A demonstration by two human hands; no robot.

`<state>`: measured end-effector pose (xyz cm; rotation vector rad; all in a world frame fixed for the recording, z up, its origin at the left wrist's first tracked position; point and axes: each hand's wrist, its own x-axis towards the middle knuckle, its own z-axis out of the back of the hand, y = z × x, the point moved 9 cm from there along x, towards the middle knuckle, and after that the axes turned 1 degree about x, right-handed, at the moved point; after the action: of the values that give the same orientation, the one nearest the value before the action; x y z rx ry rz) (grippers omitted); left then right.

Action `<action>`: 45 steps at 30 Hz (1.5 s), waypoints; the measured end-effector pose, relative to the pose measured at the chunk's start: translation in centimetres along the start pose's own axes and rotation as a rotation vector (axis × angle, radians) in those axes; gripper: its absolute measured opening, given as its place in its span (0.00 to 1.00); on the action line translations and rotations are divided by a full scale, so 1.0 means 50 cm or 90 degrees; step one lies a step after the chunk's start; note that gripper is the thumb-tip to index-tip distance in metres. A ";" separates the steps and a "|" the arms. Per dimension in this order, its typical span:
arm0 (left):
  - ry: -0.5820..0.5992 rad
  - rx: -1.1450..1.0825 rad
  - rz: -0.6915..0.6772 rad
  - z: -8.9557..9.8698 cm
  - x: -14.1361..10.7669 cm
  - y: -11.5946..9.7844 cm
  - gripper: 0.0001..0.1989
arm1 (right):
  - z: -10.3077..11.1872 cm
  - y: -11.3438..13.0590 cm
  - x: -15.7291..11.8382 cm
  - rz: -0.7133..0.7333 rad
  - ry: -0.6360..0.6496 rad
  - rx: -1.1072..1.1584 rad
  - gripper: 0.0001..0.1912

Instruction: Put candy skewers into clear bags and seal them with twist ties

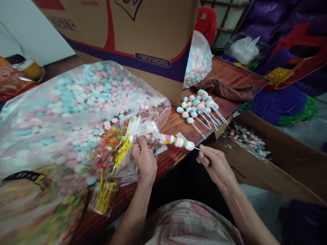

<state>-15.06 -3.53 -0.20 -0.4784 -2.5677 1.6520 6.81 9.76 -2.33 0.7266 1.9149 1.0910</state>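
Note:
My right hand (213,163) is closed, pinching the white stick of a candy skewer (184,143) threaded with pink and white marshmallows and green gummy rings. The skewer's far end meets a small printed plastic wrapper (167,139); how far it reaches inside, I cannot tell. Closed on that wrapper's other end is my left hand (145,160). Beside it lie white sticks (134,125), gold twist ties (122,154) and a pile of colourful gummy rings (109,139). Several finished-looking marshmallow skewers (200,105) rest on the table, sticks toward me.
A large clear bag of pastel marshmallows (84,88) covers the table's left side. Behind it stands a tall cardboard carton (153,37). Another marshmallow bag (198,63) and a brown cloth (227,89) lie beyond. At right, an open cardboard box (265,173) holds many skewers.

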 end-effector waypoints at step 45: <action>0.160 -0.007 0.241 -0.072 -0.074 0.067 0.15 | -0.140 0.010 -0.097 0.483 0.114 -0.546 0.12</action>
<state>-10.00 -0.15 -1.20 -1.1524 -2.4082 1.5488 3.43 3.26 2.03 0.8620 1.0695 2.2944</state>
